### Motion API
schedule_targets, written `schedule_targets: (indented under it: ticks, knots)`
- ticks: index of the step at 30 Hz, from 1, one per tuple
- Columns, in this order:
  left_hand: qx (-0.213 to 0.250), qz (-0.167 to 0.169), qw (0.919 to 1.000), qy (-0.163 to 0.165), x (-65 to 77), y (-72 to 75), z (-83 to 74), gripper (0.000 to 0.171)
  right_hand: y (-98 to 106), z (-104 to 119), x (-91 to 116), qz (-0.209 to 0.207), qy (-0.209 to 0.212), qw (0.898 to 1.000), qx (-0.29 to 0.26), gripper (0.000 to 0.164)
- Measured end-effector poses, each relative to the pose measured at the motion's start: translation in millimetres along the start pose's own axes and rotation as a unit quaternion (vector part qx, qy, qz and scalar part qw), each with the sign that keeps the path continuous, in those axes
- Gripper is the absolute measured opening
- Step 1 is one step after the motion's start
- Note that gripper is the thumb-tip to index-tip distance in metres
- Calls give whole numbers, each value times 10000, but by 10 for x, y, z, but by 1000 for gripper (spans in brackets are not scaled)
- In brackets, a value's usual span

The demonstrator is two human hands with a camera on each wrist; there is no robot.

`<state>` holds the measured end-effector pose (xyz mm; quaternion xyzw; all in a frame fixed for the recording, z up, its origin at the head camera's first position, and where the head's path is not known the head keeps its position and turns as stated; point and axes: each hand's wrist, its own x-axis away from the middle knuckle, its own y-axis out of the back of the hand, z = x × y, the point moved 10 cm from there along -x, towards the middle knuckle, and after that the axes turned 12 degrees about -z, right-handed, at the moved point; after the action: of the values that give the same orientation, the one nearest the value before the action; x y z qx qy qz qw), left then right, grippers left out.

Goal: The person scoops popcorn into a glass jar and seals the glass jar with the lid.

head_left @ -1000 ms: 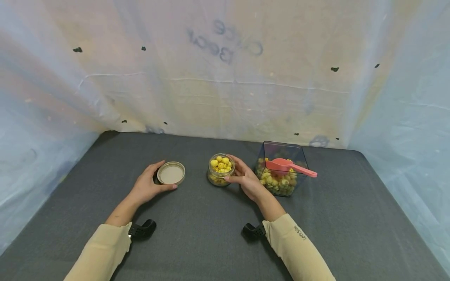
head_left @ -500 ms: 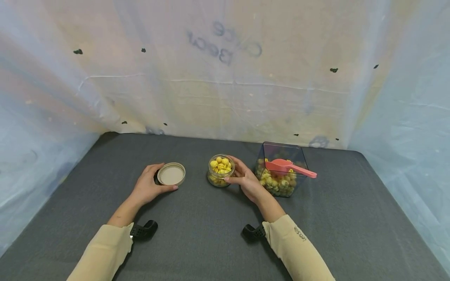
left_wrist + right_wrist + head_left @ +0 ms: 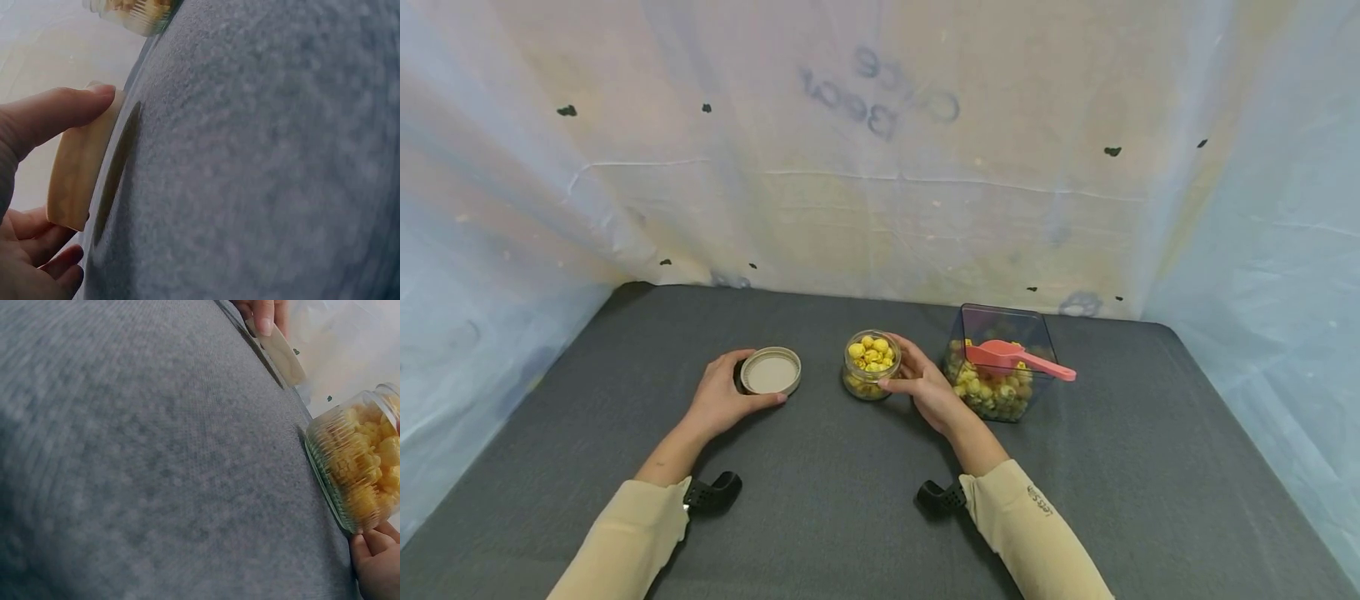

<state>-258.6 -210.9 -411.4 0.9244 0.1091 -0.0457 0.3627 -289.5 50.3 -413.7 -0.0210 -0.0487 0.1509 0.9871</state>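
In the head view a round jar lid (image 3: 771, 371), pale inner side up, sits between the thumb and fingers of my left hand (image 3: 722, 398). The left wrist view shows the lid (image 3: 84, 165) a little off the cloth, its shadow beside it. To its right stands an uncapped glass jar (image 3: 871, 367) filled with yellow popcorn. My right hand (image 3: 928, 392) grips this jar from its right side, thumb in front. Ribbed glass and popcorn show on the jar (image 3: 353, 462) in the right wrist view, with fingertips at its base.
Right of the jar, a clear square container (image 3: 1000, 396) holds more popcorn. A pink scoop (image 3: 1018, 357) lies across its top, handle sticking out to the right. Dark grey cloth covers the table (image 3: 835, 500). Translucent plastic sheeting (image 3: 880, 225) hangs behind and at both sides.
My left hand has shifted slightly to the right with the lid, closer to the jar. The right hand and the jar stay in place.
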Motion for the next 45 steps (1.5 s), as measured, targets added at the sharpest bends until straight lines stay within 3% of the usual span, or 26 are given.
schedule_targets:
  ticks: [6, 18, 45]
  knots:
    - [171, -107, 9998, 1, 13, -11, -131, 93, 27, -9, 4, -69, 13, 10000, 55, 76]
    - [510, -231, 9979, -333, 65, -43, -466, 90, 3, 2, 8, 6, 8, 10000, -47, 75]
    - [813, -186, 9948, -583, 72, -203, -682, 88, 9, 0, 0, -131, -8, 9999, -10, 76]
